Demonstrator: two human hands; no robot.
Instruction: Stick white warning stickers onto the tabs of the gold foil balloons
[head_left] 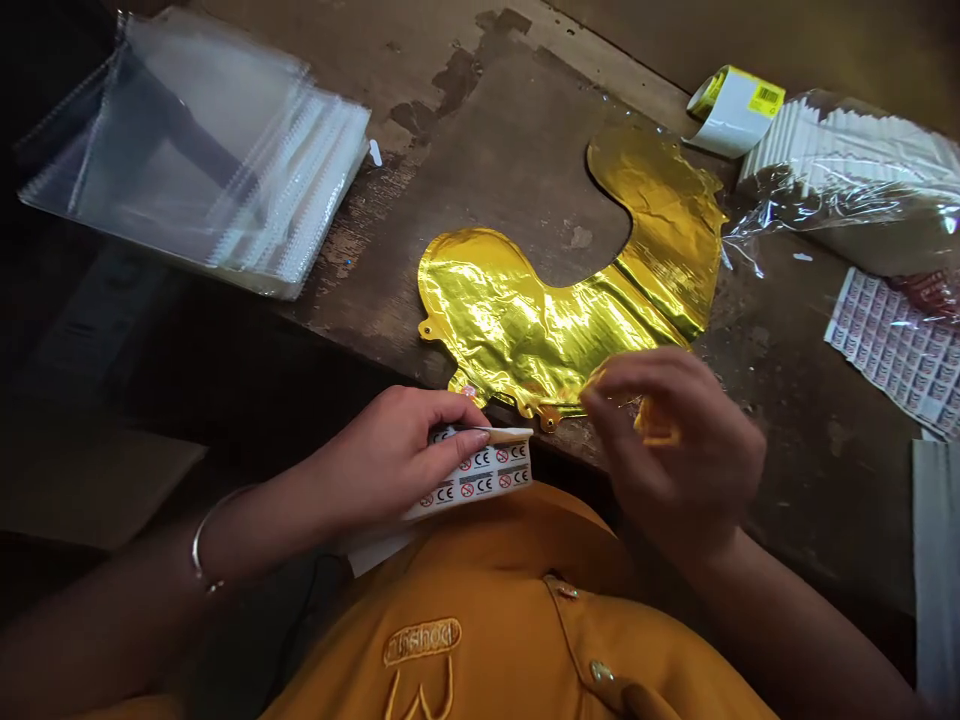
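Note:
A sheet of small white stickers (480, 482) with CE marks is pinched between the thumb and fingers of my left hand (420, 445), its top edge folded over. In front of both hands a flat gold foil balloon (517, 310) lies on the table, curved, with small tabs along its near edge. My right hand (675, 440) is raised over the balloon's near right edge, thumb and index finger pinched together. It is slightly blurred, and whatever sits between those fingertips is too small to make out.
Clear plastic bags (202, 150) are stacked at the left of the worn wooden table (510, 140). At the right are a label roll (739, 108), a clear bag of white sticks (847, 150) and another printed sticker sheet (892, 345).

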